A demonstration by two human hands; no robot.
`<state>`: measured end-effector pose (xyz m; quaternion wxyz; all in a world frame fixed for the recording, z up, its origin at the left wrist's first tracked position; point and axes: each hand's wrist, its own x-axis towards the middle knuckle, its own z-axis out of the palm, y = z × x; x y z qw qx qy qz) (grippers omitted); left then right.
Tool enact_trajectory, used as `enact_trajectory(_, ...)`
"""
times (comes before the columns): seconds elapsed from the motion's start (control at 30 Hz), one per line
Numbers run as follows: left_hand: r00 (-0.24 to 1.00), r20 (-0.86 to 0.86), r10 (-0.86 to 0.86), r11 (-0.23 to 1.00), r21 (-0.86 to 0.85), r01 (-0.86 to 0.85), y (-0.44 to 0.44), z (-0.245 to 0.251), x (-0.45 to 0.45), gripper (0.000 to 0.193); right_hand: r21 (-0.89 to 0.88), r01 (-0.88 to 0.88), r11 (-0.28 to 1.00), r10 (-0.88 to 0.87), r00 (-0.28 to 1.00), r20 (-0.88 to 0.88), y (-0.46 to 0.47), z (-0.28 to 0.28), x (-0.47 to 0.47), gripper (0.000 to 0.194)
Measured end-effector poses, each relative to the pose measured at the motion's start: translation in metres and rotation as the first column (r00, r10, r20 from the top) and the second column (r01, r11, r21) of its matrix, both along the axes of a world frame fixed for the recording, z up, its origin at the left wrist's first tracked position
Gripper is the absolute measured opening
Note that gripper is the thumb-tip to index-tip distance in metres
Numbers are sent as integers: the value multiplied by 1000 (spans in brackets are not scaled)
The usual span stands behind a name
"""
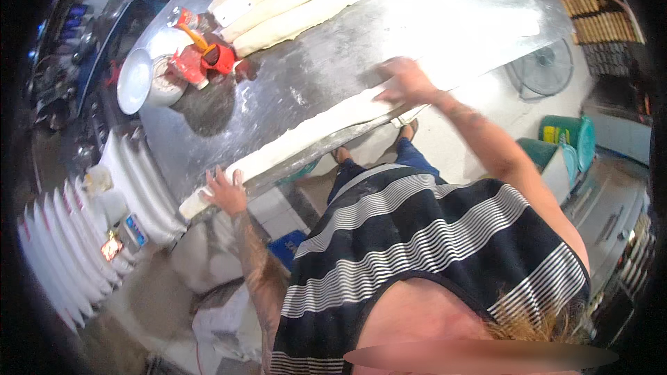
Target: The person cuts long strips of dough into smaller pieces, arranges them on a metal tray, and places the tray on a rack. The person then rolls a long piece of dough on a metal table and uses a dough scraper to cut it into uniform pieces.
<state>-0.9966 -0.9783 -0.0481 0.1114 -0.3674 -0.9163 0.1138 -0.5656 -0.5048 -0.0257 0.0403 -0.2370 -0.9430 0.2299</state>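
Note:
A long strip of pale dough (pixel 307 133) lies along the near edge of a metal work table (pixel 323 67). My left hand (pixel 226 191) rests on the strip close to its left end, fingers spread. Farther right, my right hand (pixel 409 83) is over the strip's upper part, slightly blurred, with its fingers reaching past the far side; whether it grips the dough cannot be told. Several long dough rolls (pixel 292 15) lie side by side across the far part of the table. Glare hides the table's right part.
At the table's left stand a white bowl (pixel 134 82), a red cup (pixel 221 59), a red packet (pixel 190 66) and a can (pixel 183 18). Stacked white trays (pixel 62 250) are at the lower left. A floor fan (pixel 542 67) and green bins (pixel 565 140) stand on the right.

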Motion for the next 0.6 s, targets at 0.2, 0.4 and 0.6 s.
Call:
enact_trajectory(0.2,898,240,-368,884,389,259,147,-11,158,68,-47,-136,990,144,954,263,93,2,101,79)
enact_trajectory(0.4,885,277,-375,882,401,249,219,2,223,75,-8,125,992,-116,937,329,144,19,155,72)
enact_trajectory(0.6,877,292,-382,900,335,280,239,2,242,76,-109,-104,989,82,978,-193,20,-7,16,64)
